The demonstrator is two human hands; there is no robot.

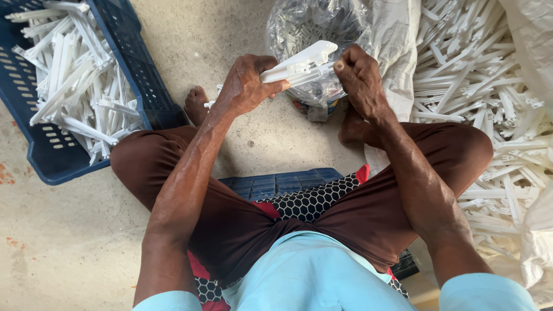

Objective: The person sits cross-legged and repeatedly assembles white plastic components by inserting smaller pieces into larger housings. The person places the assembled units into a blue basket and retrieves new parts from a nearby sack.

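White plastic piece [299, 66] held above the floor [230, 34], between the knees: left hand [245, 83] fingers clamped on its left end, right hand [360, 78] fingers pinched on its right end. Blue crate [138, 75] far left, loose white pile [478, 98] right.

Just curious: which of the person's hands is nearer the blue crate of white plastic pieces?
Left. The left hand is just right of the blue crate; the right hand lies farther right, beyond it.
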